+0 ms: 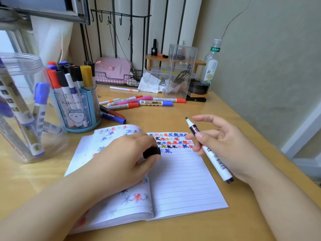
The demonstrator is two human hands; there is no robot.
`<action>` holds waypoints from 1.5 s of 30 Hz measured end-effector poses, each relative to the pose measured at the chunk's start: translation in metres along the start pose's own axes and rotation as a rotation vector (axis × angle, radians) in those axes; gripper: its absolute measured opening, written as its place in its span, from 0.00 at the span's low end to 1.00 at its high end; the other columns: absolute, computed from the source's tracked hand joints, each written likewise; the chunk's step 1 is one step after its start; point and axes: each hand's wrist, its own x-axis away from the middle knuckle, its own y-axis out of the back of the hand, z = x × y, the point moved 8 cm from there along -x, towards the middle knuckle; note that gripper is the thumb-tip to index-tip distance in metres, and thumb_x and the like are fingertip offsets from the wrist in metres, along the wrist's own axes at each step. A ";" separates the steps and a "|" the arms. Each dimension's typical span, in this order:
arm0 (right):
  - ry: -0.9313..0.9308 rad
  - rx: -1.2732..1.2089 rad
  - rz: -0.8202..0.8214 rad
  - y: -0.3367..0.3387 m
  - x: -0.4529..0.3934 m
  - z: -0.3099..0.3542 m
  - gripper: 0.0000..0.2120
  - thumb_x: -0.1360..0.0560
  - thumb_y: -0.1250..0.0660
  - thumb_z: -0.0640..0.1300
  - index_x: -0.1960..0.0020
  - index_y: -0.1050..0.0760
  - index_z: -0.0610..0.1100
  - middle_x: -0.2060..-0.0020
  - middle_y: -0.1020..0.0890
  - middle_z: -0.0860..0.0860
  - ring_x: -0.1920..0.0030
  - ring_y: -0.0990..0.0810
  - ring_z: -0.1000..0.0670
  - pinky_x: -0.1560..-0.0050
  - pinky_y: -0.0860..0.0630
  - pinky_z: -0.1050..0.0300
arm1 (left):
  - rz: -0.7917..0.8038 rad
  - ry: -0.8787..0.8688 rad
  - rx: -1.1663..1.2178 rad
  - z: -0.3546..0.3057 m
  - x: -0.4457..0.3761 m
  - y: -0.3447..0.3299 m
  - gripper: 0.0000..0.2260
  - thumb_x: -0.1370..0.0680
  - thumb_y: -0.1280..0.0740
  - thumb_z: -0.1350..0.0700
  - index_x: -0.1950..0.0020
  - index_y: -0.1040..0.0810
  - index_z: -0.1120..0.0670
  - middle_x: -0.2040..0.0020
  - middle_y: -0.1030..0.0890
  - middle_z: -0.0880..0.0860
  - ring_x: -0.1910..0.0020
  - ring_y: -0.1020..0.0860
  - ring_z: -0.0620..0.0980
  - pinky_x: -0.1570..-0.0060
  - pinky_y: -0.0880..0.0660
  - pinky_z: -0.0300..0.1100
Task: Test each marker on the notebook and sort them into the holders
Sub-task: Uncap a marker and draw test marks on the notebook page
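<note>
Marker (209, 150), uncapped, black-tipped, white-barrelled, in right hand (224, 145).

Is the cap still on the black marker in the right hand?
No, the black marker shows a bare tip, and the left hand holds its black cap.

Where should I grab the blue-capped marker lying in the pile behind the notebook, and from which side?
Take the blue-capped marker by the middle of its gold-labelled barrel, coming from above with a hand. It lies flat and sideways on the desk, cap to the right. A red-capped marker lies close at its left end, so the near long side and the cap end look freest.
</note>
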 end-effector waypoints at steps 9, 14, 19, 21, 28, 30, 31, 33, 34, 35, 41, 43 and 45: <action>-0.115 -0.305 0.039 -0.021 -0.009 -0.024 0.07 0.22 0.40 0.32 0.49 0.25 0.39 0.71 0.22 0.47 0.73 0.27 0.56 0.70 0.30 0.68 | 0.044 0.037 0.029 0.005 0.002 -0.015 0.16 0.29 0.47 0.39 0.56 0.25 0.47 0.67 0.26 0.41 0.68 0.28 0.43 0.68 0.28 0.42; -0.086 -0.042 -0.076 -0.024 -0.017 -0.036 0.06 0.23 0.38 0.36 0.59 0.29 0.42 0.77 0.27 0.46 0.79 0.33 0.59 0.75 0.36 0.69 | 0.057 0.048 0.019 0.006 0.002 -0.020 0.18 0.29 0.48 0.39 0.55 0.24 0.47 0.65 0.22 0.44 0.68 0.27 0.44 0.69 0.27 0.43; -0.060 0.105 -0.168 -0.019 -0.019 -0.042 0.10 0.26 0.33 0.42 0.65 0.29 0.46 0.73 0.28 0.45 0.72 0.35 0.50 0.72 0.39 0.59 | 0.064 0.076 0.016 0.009 0.002 -0.022 0.19 0.30 0.48 0.38 0.54 0.24 0.47 0.65 0.22 0.44 0.68 0.28 0.43 0.68 0.27 0.43; -0.050 0.131 -0.168 -0.018 -0.019 -0.043 0.10 0.25 0.34 0.42 0.64 0.30 0.44 0.71 0.29 0.43 0.70 0.36 0.50 0.72 0.40 0.58 | 0.065 0.085 0.018 0.009 0.002 -0.022 0.17 0.29 0.46 0.39 0.54 0.24 0.47 0.64 0.22 0.44 0.68 0.28 0.43 0.67 0.27 0.43; -0.045 0.170 -0.130 -0.021 -0.018 -0.043 0.08 0.26 0.33 0.42 0.59 0.29 0.40 0.70 0.27 0.43 0.71 0.36 0.50 0.76 0.41 0.61 | 0.063 0.108 0.040 0.008 0.003 -0.021 0.14 0.29 0.43 0.41 0.52 0.23 0.47 0.64 0.22 0.45 0.67 0.27 0.44 0.65 0.27 0.45; -0.043 0.176 -0.124 -0.022 -0.018 -0.043 0.08 0.25 0.33 0.42 0.59 0.29 0.39 0.70 0.27 0.43 0.71 0.36 0.50 0.76 0.41 0.61 | 0.060 0.109 0.044 0.009 0.003 -0.021 0.15 0.29 0.43 0.41 0.52 0.23 0.47 0.64 0.22 0.45 0.67 0.27 0.44 0.65 0.27 0.45; -0.044 0.180 -0.120 -0.023 -0.018 -0.043 0.08 0.26 0.33 0.42 0.59 0.29 0.38 0.70 0.27 0.43 0.71 0.36 0.50 0.75 0.41 0.61 | 0.058 0.103 0.042 0.008 0.002 -0.021 0.17 0.29 0.45 0.39 0.53 0.23 0.47 0.64 0.22 0.45 0.67 0.27 0.44 0.66 0.27 0.45; -0.049 0.185 -0.108 -0.023 -0.018 -0.044 0.08 0.26 0.34 0.41 0.59 0.30 0.38 0.72 0.28 0.44 0.71 0.37 0.49 0.75 0.42 0.61 | 0.054 0.090 0.041 0.008 0.002 -0.021 0.19 0.29 0.47 0.38 0.53 0.23 0.47 0.65 0.23 0.44 0.68 0.28 0.43 0.67 0.27 0.44; -0.051 0.181 -0.105 -0.023 -0.018 -0.044 0.08 0.26 0.34 0.40 0.60 0.31 0.37 0.74 0.30 0.46 0.73 0.38 0.50 0.76 0.43 0.62 | 0.054 0.090 0.042 0.009 0.002 -0.021 0.19 0.29 0.47 0.38 0.53 0.23 0.47 0.67 0.24 0.43 0.69 0.29 0.43 0.67 0.27 0.44; -0.054 0.175 -0.106 -0.022 -0.018 -0.045 0.09 0.26 0.35 0.38 0.61 0.32 0.36 0.77 0.32 0.50 0.75 0.40 0.51 0.77 0.44 0.63 | 0.053 0.094 0.043 0.009 0.002 -0.022 0.18 0.29 0.46 0.39 0.53 0.23 0.47 0.67 0.25 0.43 0.69 0.29 0.43 0.68 0.27 0.44; -0.042 0.158 -0.126 -0.021 -0.017 -0.043 0.08 0.26 0.36 0.39 0.59 0.32 0.36 0.74 0.33 0.46 0.76 0.40 0.53 0.77 0.44 0.63 | 0.054 0.091 0.040 0.009 0.002 -0.021 0.20 0.30 0.48 0.37 0.53 0.23 0.47 0.65 0.22 0.44 0.67 0.27 0.44 0.66 0.27 0.44; -0.042 0.173 -0.109 -0.023 -0.018 -0.044 0.08 0.26 0.34 0.41 0.60 0.31 0.38 0.71 0.30 0.43 0.72 0.38 0.50 0.76 0.43 0.62 | 0.054 0.099 0.043 0.008 0.002 -0.020 0.16 0.29 0.44 0.39 0.53 0.23 0.47 0.65 0.23 0.44 0.68 0.28 0.44 0.66 0.27 0.45; -0.044 0.189 -0.094 -0.025 -0.018 -0.044 0.08 0.26 0.34 0.40 0.60 0.31 0.38 0.71 0.30 0.43 0.72 0.38 0.50 0.76 0.43 0.63 | 0.061 0.108 0.043 0.008 0.002 -0.020 0.14 0.29 0.42 0.41 0.52 0.23 0.47 0.65 0.22 0.44 0.67 0.27 0.44 0.66 0.26 0.45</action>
